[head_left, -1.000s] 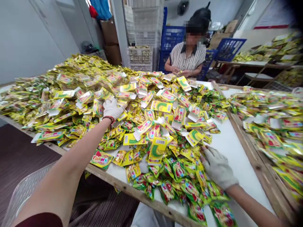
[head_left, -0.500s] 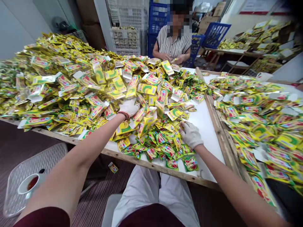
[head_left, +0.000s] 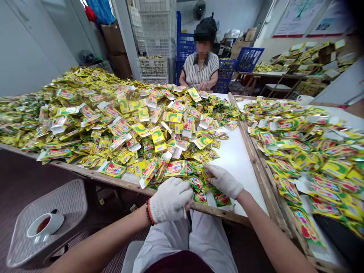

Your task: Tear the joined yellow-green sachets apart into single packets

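My left hand [head_left: 172, 199], in a white knit glove with a red cuff, is above the table's front edge. Its fingers curl downward, and whatever lies under them is hidden. My right hand [head_left: 224, 181], gloved too, rests at the right side of the small green sachets [head_left: 196, 183], fingers reaching out and touching them. Just beyond my left hand lies a yellow-green small carton [head_left: 175, 168] with red print. More flat cartons with white open flaps, such as one yellow carton [head_left: 157, 135], cover the heap behind.
A wooden strip [head_left: 251, 151] divides the white tabletop [head_left: 236, 151] from another pile of cartons [head_left: 307, 159] at right. Across the table sits a person [head_left: 200, 70] in a striped shirt. At lower left a stool [head_left: 72, 195] bears a cup [head_left: 47, 226] of dark liquid.
My left hand has drawn back from the carton heap to the table's front edge. Several cartons now lie nearer, over the sachets. My right hand sits slightly lower in view; the camera has tilted up.
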Demonstrator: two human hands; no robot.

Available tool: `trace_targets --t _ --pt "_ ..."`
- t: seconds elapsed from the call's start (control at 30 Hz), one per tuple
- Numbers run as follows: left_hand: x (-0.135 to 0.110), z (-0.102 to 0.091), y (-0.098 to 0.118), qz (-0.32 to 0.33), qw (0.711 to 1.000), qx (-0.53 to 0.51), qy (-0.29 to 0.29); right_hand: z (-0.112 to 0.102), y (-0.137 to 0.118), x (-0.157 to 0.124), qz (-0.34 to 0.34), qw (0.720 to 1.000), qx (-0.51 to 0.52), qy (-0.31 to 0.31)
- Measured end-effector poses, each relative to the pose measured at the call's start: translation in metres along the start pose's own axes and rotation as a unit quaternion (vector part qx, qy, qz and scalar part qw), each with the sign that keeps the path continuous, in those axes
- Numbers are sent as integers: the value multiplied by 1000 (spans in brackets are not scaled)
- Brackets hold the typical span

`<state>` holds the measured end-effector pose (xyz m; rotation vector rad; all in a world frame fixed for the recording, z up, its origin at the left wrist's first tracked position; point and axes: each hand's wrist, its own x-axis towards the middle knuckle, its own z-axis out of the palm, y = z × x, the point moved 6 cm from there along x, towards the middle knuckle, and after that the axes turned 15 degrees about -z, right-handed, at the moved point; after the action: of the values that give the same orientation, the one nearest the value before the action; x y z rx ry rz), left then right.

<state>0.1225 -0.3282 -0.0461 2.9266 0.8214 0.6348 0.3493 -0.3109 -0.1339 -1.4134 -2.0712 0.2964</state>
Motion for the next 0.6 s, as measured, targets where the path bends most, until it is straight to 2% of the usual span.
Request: trace_targets --t 0.1,0.17,0.2,0.27,0.3,0.37,0.43,0.5,0.6 --pt "-4 32 -41 -82 994 71 -32 -8 -2 -8 46 997 -66 -9" --pt "4 35 -69 -144 984 102 -23 -15 1 -16 75 995 -72 10" --pt "10 33 -77 -164 981 105 -14 -18 1 -21 82 994 -70 16" --pt "23 28 -76 -176 980 93 -4 -23 0 -30 110 991 -58 54" --pt "31 28 -70 -179 980 88 -6 -25 -1 -35 137 986 -30 95" --pt "48 34 -57 -212 973 89 -32 -26 -3 -45 203 958 63 191" --pt "64 45 -49 -266 956 97 -72 -17 -8 -52 250 922 157 250" --pt "77 55 -47 -302 943 93 -100 -6 -14 -52 264 908 204 254" --pt "88 55 -47 -307 944 72 -97 6 -21 -52 267 900 242 246"
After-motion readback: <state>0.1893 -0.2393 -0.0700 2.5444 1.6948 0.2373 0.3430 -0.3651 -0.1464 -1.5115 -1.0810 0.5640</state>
